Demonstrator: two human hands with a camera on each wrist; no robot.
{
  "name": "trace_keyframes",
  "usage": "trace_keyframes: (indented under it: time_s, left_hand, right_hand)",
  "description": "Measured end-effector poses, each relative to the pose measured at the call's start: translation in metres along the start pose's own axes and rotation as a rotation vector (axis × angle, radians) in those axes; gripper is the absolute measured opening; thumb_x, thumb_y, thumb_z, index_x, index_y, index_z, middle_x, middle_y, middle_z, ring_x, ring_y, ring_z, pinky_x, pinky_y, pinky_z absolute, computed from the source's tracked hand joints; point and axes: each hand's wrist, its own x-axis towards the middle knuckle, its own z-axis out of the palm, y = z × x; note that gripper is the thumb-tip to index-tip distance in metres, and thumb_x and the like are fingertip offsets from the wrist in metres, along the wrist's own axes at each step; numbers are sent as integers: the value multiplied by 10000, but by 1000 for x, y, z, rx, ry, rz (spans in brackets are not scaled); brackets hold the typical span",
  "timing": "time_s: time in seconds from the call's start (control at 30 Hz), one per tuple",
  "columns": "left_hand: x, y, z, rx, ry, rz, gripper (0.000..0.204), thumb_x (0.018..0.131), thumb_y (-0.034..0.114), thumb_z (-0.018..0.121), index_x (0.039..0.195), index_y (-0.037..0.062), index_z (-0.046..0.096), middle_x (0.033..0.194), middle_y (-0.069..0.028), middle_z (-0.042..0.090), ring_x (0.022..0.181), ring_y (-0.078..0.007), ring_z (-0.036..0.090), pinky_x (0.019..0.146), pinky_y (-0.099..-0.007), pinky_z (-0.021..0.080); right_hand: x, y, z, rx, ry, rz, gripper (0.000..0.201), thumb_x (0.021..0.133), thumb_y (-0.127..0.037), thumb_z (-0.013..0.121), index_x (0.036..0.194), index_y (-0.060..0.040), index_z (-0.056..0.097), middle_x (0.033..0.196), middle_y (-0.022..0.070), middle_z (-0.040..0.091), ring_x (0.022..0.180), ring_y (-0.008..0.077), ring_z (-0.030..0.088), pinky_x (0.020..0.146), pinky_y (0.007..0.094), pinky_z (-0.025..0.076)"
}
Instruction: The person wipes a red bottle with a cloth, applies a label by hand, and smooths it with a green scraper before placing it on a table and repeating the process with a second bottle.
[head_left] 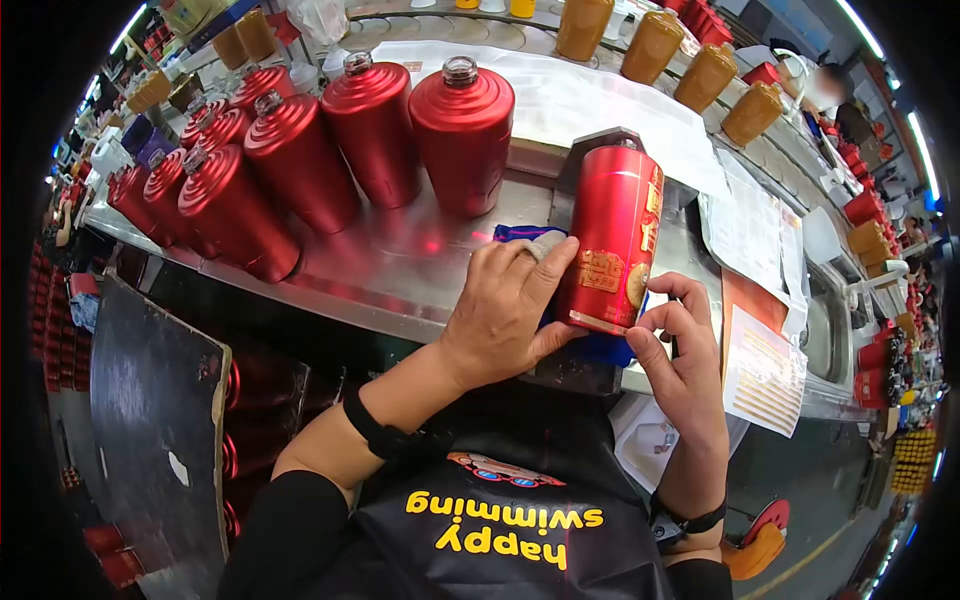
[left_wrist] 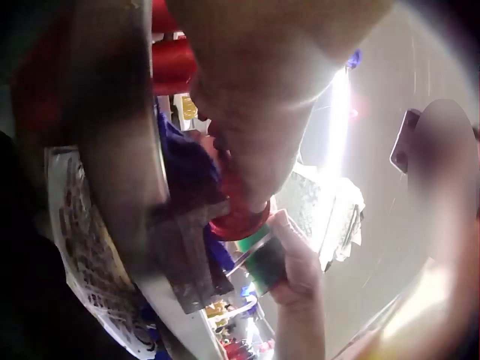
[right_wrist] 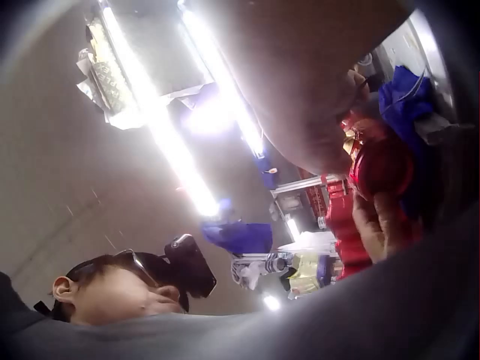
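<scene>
A glossy red bottle with gold lettering and emblems (head_left: 615, 230) lies tilted on a blue cloth (head_left: 605, 350) at the bench's near edge. My left hand (head_left: 505, 305) grips its left side near the base, a pale wrap on one finger. At the lower right, my right hand (head_left: 685, 350) has thumb and fingertips at the bottle's edge beside a round gold emblem. In the left wrist view the bottle's base (left_wrist: 241, 222) shows between both hands. The right wrist view shows the red base (right_wrist: 382, 171) with left-hand fingers (right_wrist: 381, 225) against it.
Several plain red bottles (head_left: 462, 140) stand on the metal bench at the left. Brown bottles (head_left: 652, 46) stand on a conveyor behind. Sheets of gold labels (head_left: 762, 370) lie at the right, near a sink (head_left: 828, 325). A white tray (head_left: 650, 440) sits below the bench edge.
</scene>
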Motion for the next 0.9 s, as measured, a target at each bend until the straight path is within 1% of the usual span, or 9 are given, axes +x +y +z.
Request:
trace_keyframes:
  time_s: [0.13, 0.23, 0.33, 0.43, 0.47, 0.57, 0.6, 0.73, 0.9]
  left_hand:
    - [8, 4, -6, 121, -6, 86, 823, 812, 472, 692, 1443, 17, 425, 1091, -182, 592, 1056, -351, 520, 1012, -519, 349]
    - [10, 5, -9, 75, 22, 74, 769, 833, 454, 684, 1422, 17, 454, 1098, -179, 581, 1052, -356, 525, 1013, -513, 351]
    - [8, 7, -8, -174, -9, -44, 726, 828, 431, 711, 1406, 53, 487, 1322, -215, 526, 1219, -367, 458, 1071, -488, 303]
    - [12, 10, -12, -361, 9, 23, 636, 886, 390, 680, 1431, 129, 483, 1473, -242, 402, 1336, -386, 352, 1121, -485, 234]
    - [16, 17, -14, -435, -2, 1, 435, 916, 333, 664, 1297, 138, 589, 1503, -253, 372, 1371, -396, 310, 1140, -478, 195]
    - [19, 23, -9, -408, -21, 59, 236, 908, 284, 672, 1074, 117, 652, 1496, -255, 379, 1354, -413, 322, 1139, -481, 202]
    - [18, 26, -9, -412, 2, 29, 163, 891, 248, 683, 922, 96, 631, 1472, -250, 407, 1331, -420, 338, 1124, -481, 223]
    - [10, 24, -14, -435, 7, -46, 155, 906, 220, 670, 904, 69, 635, 1449, -232, 446, 1281, -382, 388, 1089, -454, 263]
    - [1, 22, -7, -450, 34, -149, 155, 906, 205, 659, 927, 53, 633, 1423, -245, 461, 1290, -395, 385, 1093, -460, 258]
  right_hand:
    - [-4, 0, -3, 61, 16, 47, 139, 874, -127, 708, 836, -31, 615, 1200, 164, 532, 1127, 311, 509, 967, 391, 390]
    - [-5, 1, -4, 64, 25, 37, 135, 872, -125, 709, 831, -33, 619, 1197, 161, 535, 1121, 304, 511, 957, 386, 394]
    - [-6, -3, -10, 52, -8, 17, 138, 869, -129, 714, 830, -32, 623, 1199, 167, 536, 1120, 304, 518, 950, 383, 401]
    - [-5, -6, -11, 54, 5, -37, 151, 865, -137, 722, 829, -30, 622, 1204, 173, 535, 1121, 303, 523, 950, 381, 401]
    - [-4, -9, -10, 56, 2, -58, 154, 865, -139, 724, 829, -30, 622, 1205, 174, 535, 1120, 303, 525, 951, 381, 401]
    - [-1, -16, -9, 61, -1, -99, 160, 866, -141, 726, 827, -29, 619, 1210, 178, 533, 1117, 306, 528, 953, 380, 401]
    - [-1, -17, -9, 61, 0, -91, 160, 867, -140, 726, 826, -29, 618, 1212, 178, 532, 1114, 308, 529, 953, 380, 401]
    - [-5, -8, -7, 63, 13, -60, 161, 871, -142, 724, 828, -31, 616, 1216, 174, 530, 1113, 313, 521, 959, 383, 399]
    - [-5, -1, -1, 6, 34, -5, 170, 882, -152, 715, 830, -29, 610, 1199, 162, 534, 1123, 325, 496, 967, 399, 392]
